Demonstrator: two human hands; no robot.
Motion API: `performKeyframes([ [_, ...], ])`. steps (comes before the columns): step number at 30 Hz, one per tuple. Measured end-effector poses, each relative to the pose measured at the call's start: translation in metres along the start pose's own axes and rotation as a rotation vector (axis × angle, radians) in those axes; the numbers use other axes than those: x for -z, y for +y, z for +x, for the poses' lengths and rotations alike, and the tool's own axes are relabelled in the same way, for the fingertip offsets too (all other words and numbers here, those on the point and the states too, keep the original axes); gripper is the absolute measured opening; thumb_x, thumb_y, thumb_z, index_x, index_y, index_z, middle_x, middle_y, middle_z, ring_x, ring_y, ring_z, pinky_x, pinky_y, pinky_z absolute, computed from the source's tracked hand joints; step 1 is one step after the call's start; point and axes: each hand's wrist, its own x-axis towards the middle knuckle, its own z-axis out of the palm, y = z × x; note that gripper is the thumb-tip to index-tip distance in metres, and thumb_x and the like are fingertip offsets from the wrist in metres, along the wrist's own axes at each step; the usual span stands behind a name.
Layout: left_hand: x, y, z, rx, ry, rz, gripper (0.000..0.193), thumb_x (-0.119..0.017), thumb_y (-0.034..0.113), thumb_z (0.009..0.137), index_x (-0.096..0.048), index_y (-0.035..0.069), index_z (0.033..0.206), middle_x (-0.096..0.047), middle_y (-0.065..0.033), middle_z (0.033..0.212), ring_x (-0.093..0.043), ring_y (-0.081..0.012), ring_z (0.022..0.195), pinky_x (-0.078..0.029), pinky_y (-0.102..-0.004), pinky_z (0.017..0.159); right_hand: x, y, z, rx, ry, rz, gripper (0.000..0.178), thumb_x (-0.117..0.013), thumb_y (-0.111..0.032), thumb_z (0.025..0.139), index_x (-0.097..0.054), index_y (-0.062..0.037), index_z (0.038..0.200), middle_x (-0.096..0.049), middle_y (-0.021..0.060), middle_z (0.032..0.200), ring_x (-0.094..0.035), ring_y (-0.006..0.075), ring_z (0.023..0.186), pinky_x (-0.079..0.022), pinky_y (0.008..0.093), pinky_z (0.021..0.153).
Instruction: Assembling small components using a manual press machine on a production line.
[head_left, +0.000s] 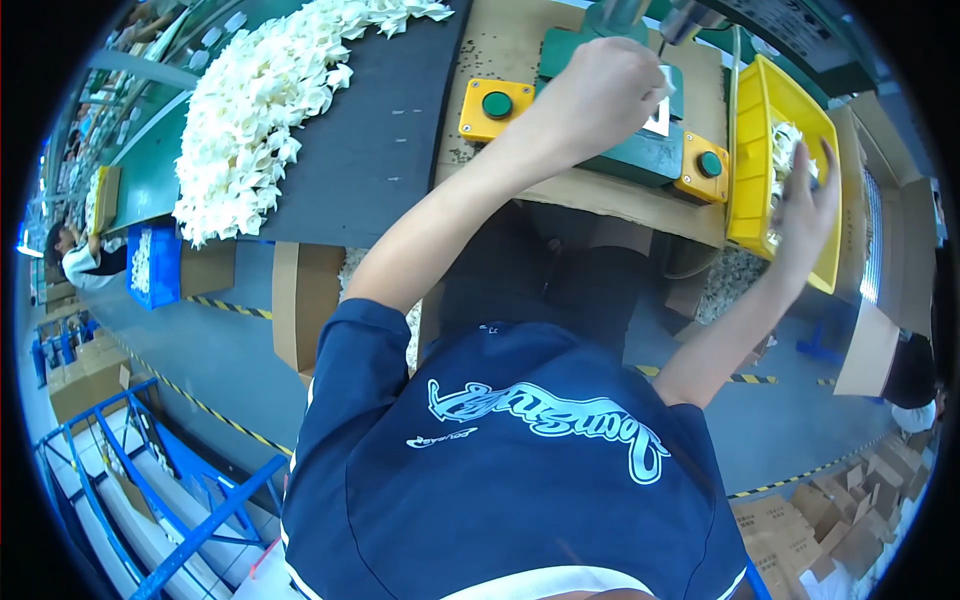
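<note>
My left hand point(615, 92) is over the green base point(635, 158) of a bench machine, its fingers curled and pressed together. A bit of white shows by the fingertips, and what they hold, if anything, is mostly hidden. Just below the fingers a white piece point(657, 122) sits on the machine. My right hand point(803, 215), fingers apart, reaches over the yellow bin point(748, 190). Small white plastic parts point(785, 145) lie inside that bin, partly behind the hand.
Two yellow boxes with green push buttons point(497, 105) point(710, 164) flank the machine. A large heap of white parts point(250, 120) covers the black belt point(400, 130) at left. An open cardboard box point(905, 250) stands right of the bin. A co-worker point(85, 255) is far left.
</note>
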Motion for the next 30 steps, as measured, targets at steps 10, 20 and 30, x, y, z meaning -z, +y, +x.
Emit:
performKeyframes([
  [10, 0.003, 0.015, -0.012, 0.312, -0.064, -0.198, 0.011, -0.069, 0.006, 0.082, -0.068, 0.000, 0.092, -0.069, -0.0121, 0.108, -0.064, -0.0305, 0.103, -0.050, -0.0364, 0.092, -0.083, -0.047, -0.014, 0.225, -0.440, 0.606, 0.039, -0.061, -0.023, 0.097, -0.051, -0.0036, 0.130, -0.047, -0.0027, 0.062, -0.038, 0.0016, 0.040, -0.027, 0.0200, 0.035],
  [20, -0.005, 0.043, -0.071, 0.178, 0.236, 0.193, 0.009, -0.067, 0.004, 0.078, -0.064, 0.001, 0.086, -0.064, -0.0174, 0.112, -0.057, -0.0359, 0.111, -0.043, -0.0434, 0.098, -0.113, -0.072, 0.003, 0.315, -0.574, 0.553, 0.036, -0.068, -0.026, 0.092, -0.059, 0.0000, 0.115, -0.050, -0.0013, 0.060, -0.040, 0.0028, 0.041, -0.028, 0.0200, 0.036],
  [30, 0.038, -0.011, -0.090, 0.758, 0.539, -0.341, 0.017, -0.062, -0.006, 0.075, -0.064, 0.001, 0.090, -0.064, -0.0176, 0.112, -0.060, -0.0320, 0.108, -0.043, -0.0380, 0.098, -0.018, -0.027, -0.035, 0.325, -0.244, -0.361, 0.025, -0.060, -0.020, 0.094, -0.066, -0.0011, 0.110, -0.070, 0.0125, 0.080, -0.065, 0.0157, 0.069, -0.049, 0.0295, 0.066],
])
